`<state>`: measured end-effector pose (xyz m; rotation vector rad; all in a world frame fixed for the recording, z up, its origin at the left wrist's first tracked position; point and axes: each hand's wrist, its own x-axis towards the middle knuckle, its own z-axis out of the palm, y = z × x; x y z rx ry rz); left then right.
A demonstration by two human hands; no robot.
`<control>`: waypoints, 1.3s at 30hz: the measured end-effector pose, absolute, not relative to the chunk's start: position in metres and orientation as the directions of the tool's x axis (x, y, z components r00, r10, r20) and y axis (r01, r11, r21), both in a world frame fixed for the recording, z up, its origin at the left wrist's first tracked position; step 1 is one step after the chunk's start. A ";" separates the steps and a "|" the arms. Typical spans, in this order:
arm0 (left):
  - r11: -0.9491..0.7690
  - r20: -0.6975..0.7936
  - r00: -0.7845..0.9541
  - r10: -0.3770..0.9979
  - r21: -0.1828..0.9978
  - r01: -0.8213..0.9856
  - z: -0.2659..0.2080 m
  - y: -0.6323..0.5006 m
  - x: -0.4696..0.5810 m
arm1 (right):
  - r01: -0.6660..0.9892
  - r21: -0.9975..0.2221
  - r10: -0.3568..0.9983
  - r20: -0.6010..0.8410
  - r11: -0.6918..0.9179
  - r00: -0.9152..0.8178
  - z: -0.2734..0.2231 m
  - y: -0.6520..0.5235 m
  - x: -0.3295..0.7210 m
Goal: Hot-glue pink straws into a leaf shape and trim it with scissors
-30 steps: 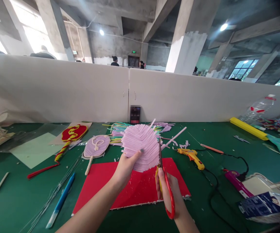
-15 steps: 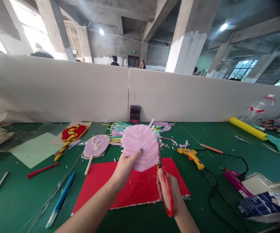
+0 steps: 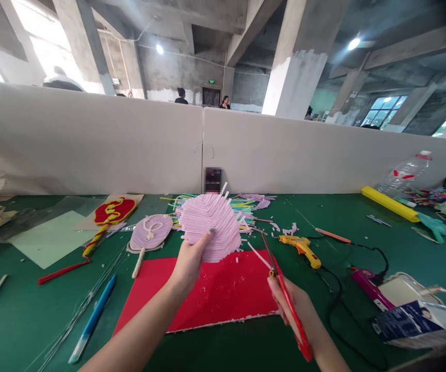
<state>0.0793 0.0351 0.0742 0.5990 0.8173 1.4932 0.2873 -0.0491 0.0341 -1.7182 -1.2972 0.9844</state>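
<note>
My left hand point(image 3: 192, 261) grips a pale purple panel point(image 3: 211, 222) of strips laid in a V pattern, thumb across its front. The panel's edge looks trimmed round at lower right, with uneven strip ends at the top and left. My right hand point(image 3: 295, 305) is closed around red-handled scissors point(image 3: 290, 305). Their blades are spread and stand apart from the panel, to its right. Beneath both hands lies a red board point(image 3: 203, 299) dotted with small purple scraps. Behind the panel is a pile of coloured strips point(image 3: 246, 205).
To the left lie a finished-looking purple fan point(image 3: 151, 232), a red-and-yellow fan point(image 3: 114, 211), thin wires and a blue pen point(image 3: 93, 318). On the right are a yellow glue gun point(image 3: 300, 249), black cables, a power strip point(image 3: 370, 289), a carton and a plastic bottle point(image 3: 404, 173).
The scissors have moved right, off the panel's edge, and their blades have spread. My left hand has shifted the panel slightly left and up. Small cut pieces show near the panel's right edge.
</note>
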 end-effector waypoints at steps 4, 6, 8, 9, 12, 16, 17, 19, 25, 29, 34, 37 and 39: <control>0.066 -0.156 -0.093 0.983 0.785 -0.616 0.072 0.033 0.081 | 0.562 -0.767 0.950 -0.218 -0.309 0.225 0.045 -0.049 0.332; 0.102 -0.196 -0.087 0.977 0.785 -0.611 0.069 0.030 0.080 | 0.744 -0.567 0.935 -0.188 -0.353 0.301 0.046 -0.046 0.352; 0.132 -0.230 -0.086 0.969 0.785 -0.605 0.066 0.027 0.076 | 0.850 -0.382 0.932 -0.152 -0.363 0.329 0.043 -0.041 0.368; 0.143 -0.244 -0.089 0.966 0.786 -0.602 0.064 0.025 0.074 | 0.876 -0.318 0.932 -0.140 -0.362 0.334 0.041 -0.039 0.375; 0.168 -0.281 -0.102 0.954 0.786 -0.595 0.054 0.019 0.068 | 0.900 -0.230 0.928 -0.128 -0.370 0.349 0.031 -0.034 0.392; 0.200 -0.310 -0.088 0.947 0.780 -0.593 0.037 0.012 0.063 | 0.896 -0.221 0.922 -0.132 -0.385 0.364 0.016 -0.030 0.406; 0.207 -0.311 -0.077 0.947 0.777 -0.594 0.032 0.011 0.063 | 0.898 -0.221 0.924 -0.131 -0.380 0.359 0.013 -0.028 0.408; 0.221 -0.310 -0.049 0.949 0.771 -0.598 0.023 0.009 0.062 | 0.908 -0.224 0.934 -0.126 -0.355 0.335 0.006 -0.024 0.412; 0.254 -0.310 0.013 0.951 0.752 -0.608 0.009 0.010 0.059 | 0.932 -0.266 0.969 -0.108 -0.245 0.223 -0.002 -0.011 0.423; 0.267 -0.308 0.040 0.951 0.744 -0.612 0.009 0.008 0.058 | 0.937 -0.273 0.976 -0.094 -0.217 0.199 0.004 -0.007 0.431; 0.269 -0.299 0.058 0.953 0.735 -0.622 0.010 0.007 0.059 | 0.937 -0.227 0.964 -0.065 -0.266 0.258 0.021 0.006 0.439; 0.267 -0.294 0.063 0.954 0.732 -0.627 0.010 0.007 0.059 | 0.935 -0.193 0.953 -0.009 -0.299 0.303 0.027 0.024 0.442; 0.265 -0.290 0.064 0.955 0.731 -0.629 0.010 0.007 0.058 | 0.932 -0.167 0.944 0.030 -0.320 0.330 0.024 0.036 0.442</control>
